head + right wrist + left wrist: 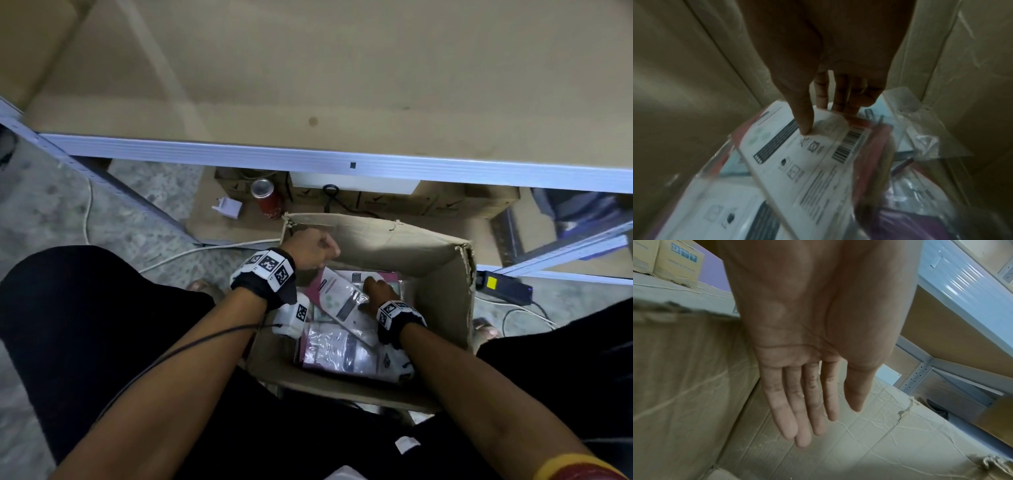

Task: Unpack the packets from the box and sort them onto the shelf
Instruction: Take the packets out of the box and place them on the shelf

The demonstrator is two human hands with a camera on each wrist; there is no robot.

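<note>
Hands (378,289) inside box (445,274) walls

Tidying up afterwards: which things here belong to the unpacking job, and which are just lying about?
Job: cardboard box; packets inside it; shelf; right hand pinching the top packet.

Lying about: red can; white plug; power strip.

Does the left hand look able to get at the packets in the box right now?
Probably yes: the left hand is open and empty at the open box's far corner, with packets exposed below. The right hand already grips the top packet.
</note>
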